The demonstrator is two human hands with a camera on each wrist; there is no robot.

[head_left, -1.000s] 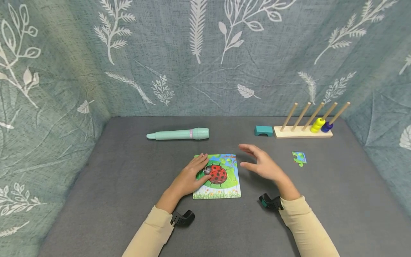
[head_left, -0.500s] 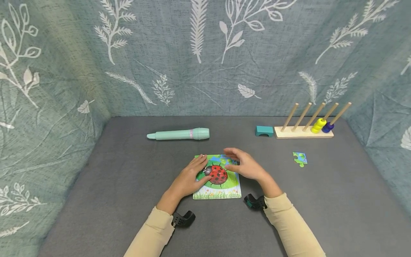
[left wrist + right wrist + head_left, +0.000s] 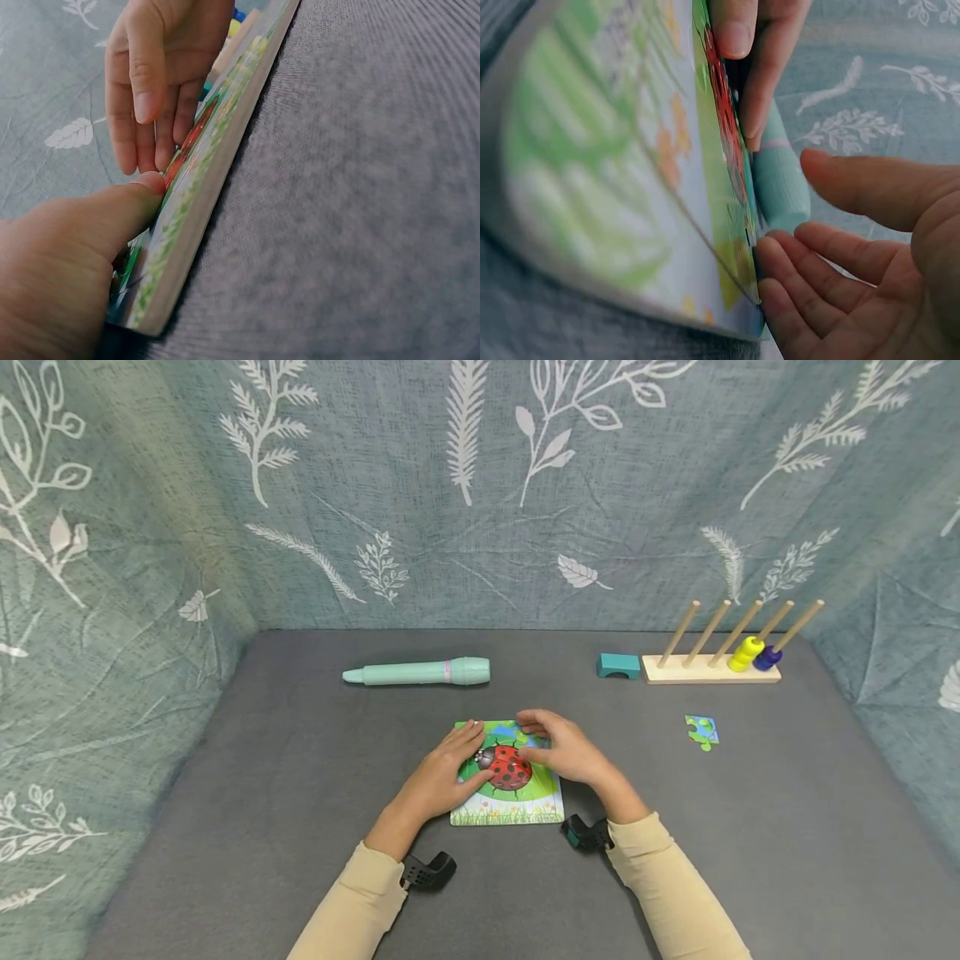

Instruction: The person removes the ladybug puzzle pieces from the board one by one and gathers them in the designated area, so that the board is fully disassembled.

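Note:
A square ladybug jigsaw puzzle (image 3: 498, 812) lies flat on the grey table, with a red spotted ladybug on green at its middle. My left hand (image 3: 438, 781) rests on the puzzle's left side, fingers straight and thumb (image 3: 139, 196) reaching toward the ladybug. Over the upper right part hovers or lightly touches my right hand (image 3: 568, 750), its fingers loosely bent and its thumb (image 3: 855, 184) apart from them. Nothing is pinched between them. That hand hides the puzzle's upper right corner. A loose jigsaw piece (image 3: 702, 732), blue and green, lies farther right.
A mint green microphone-shaped toy (image 3: 416, 672) lies behind the puzzle. At the back right are a teal arch block (image 3: 618, 666) and a wooden peg stand (image 3: 682, 673) with yellow and dark blue beads. A leaf-patterned curtain (image 3: 480, 560) borders the table.
My right hand has moved left, from beside the puzzle to over its upper right part. The left hand has stayed on the puzzle, and the loose jigsaw piece lies where it was.

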